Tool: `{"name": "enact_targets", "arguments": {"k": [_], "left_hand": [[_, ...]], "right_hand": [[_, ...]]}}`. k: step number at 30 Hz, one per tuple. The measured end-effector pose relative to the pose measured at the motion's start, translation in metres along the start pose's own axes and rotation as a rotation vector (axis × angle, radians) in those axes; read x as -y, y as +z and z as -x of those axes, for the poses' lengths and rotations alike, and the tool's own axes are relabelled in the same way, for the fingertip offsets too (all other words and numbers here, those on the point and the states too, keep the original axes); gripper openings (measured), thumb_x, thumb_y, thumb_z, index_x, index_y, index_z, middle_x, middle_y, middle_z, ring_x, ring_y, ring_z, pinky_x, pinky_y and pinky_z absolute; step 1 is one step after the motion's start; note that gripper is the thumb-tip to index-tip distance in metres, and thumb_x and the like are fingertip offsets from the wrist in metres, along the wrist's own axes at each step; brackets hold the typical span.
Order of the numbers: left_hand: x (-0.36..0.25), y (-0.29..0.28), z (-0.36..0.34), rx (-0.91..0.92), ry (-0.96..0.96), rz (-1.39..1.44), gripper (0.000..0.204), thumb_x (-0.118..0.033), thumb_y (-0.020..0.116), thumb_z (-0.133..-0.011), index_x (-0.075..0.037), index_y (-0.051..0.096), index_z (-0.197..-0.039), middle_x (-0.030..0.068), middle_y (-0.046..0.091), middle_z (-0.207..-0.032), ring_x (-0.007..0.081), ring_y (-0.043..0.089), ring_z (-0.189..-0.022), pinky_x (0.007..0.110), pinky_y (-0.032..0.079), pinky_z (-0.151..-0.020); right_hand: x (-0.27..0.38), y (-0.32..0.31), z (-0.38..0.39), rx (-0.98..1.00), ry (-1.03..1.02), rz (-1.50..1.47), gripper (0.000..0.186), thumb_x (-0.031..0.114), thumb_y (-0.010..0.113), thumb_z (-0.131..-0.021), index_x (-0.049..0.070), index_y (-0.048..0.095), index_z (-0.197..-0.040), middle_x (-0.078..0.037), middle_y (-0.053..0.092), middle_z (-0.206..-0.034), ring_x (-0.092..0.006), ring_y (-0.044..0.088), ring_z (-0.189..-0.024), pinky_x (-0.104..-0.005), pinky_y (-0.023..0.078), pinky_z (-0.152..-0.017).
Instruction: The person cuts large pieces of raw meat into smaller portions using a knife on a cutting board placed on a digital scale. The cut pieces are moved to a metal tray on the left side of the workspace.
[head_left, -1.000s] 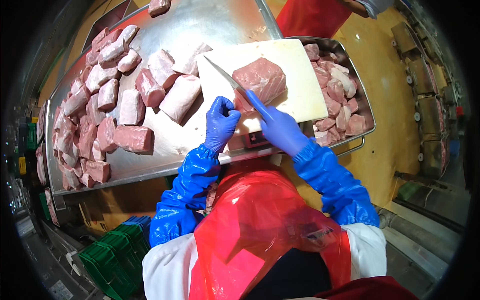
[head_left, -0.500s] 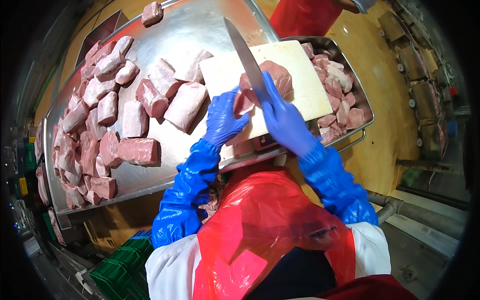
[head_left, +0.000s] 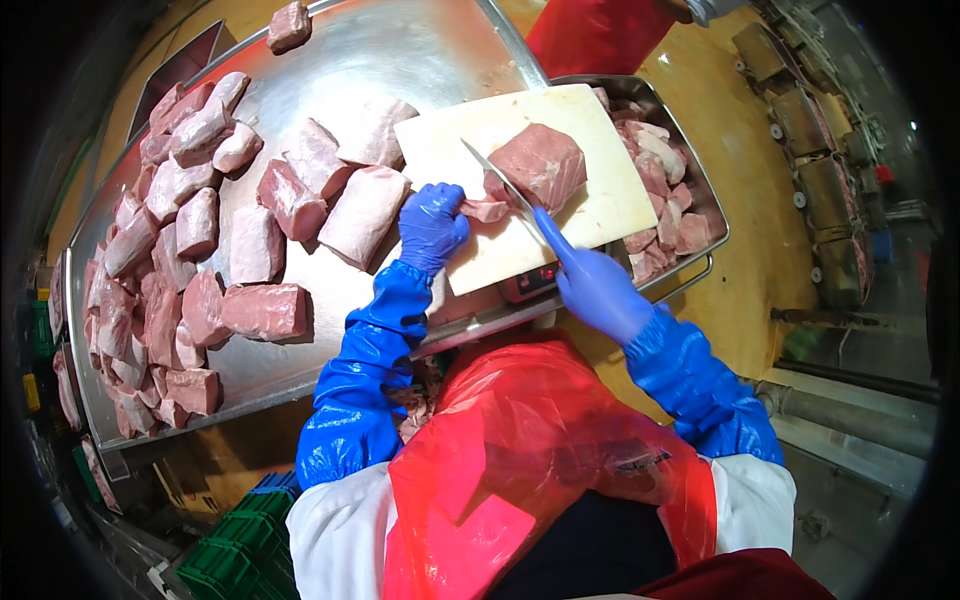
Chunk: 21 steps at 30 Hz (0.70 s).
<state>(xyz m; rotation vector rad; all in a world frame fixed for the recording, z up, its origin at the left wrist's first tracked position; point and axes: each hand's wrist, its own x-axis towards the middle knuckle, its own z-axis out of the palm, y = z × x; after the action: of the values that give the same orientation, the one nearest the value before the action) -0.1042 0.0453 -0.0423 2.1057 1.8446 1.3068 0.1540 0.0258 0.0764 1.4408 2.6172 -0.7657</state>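
Observation:
A block of raw meat (head_left: 545, 165) rests on the white cutting board (head_left: 625, 195). My right hand (head_left: 603, 290), in a blue glove, is closed around the handle of a knife (head_left: 495, 173). Its blade slants up and to the left along the block's near left side. Curled at the board's left edge, my gloved left hand (head_left: 432, 228) grips the end of a thin meat strip (head_left: 485, 210). That strip stretches toward the block and the blade; whether it is still joined there I cannot tell.
Several meat chunks (head_left: 255, 243) lie across the steel table (head_left: 420, 60), heaped at its left. Right of the board stands a metal tray (head_left: 722, 225) of cut pieces. A digital scale (head_left: 530, 283) shows under the board. Beyond the table is another person's red apron (head_left: 590, 40).
My left hand has closed into a fist and drawn the strip left of the block. The knife has come down and right, and its blade has turned more edge-on.

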Motion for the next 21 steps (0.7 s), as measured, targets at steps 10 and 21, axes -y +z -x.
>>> {"name": "enact_targets", "arguments": {"k": [10, 21], "left_hand": [[0.018, -0.044, -0.037, 0.124, -0.136, 0.138, 0.062, -0.016, 0.069, -0.074, -0.011, 0.059, -0.135, 0.0234, 0.063, -0.121, 0.0414, 0.06, -0.112, 0.049, 0.047, -0.099], [-0.008, -0.014, -0.009, 0.132, 0.193, 0.013, 0.023, -0.025, 0.077, -0.075, -0.011, 0.066, -0.09, 0.0103, 0.063, -0.099, 0.0345, 0.059, -0.095, 0.046, 0.046, -0.081]], "right_hand": [[-0.021, -0.045, 0.12, 0.033, 0.041, 0.283, 0.09, 0.006, 0.058, -0.087, 0.033, 0.017, -0.163, -0.018, 0.06, -0.084, -0.0391, 0.064, -0.066, -0.0501, 0.053, -0.059], [0.048, 0.02, -0.089, -0.256, 0.038, -0.125, 0.08, 0.006, 0.052, -0.091, 0.016, 0.018, -0.162, -0.029, 0.066, -0.099, -0.045, 0.066, -0.084, -0.0545, 0.052, -0.073]]}}
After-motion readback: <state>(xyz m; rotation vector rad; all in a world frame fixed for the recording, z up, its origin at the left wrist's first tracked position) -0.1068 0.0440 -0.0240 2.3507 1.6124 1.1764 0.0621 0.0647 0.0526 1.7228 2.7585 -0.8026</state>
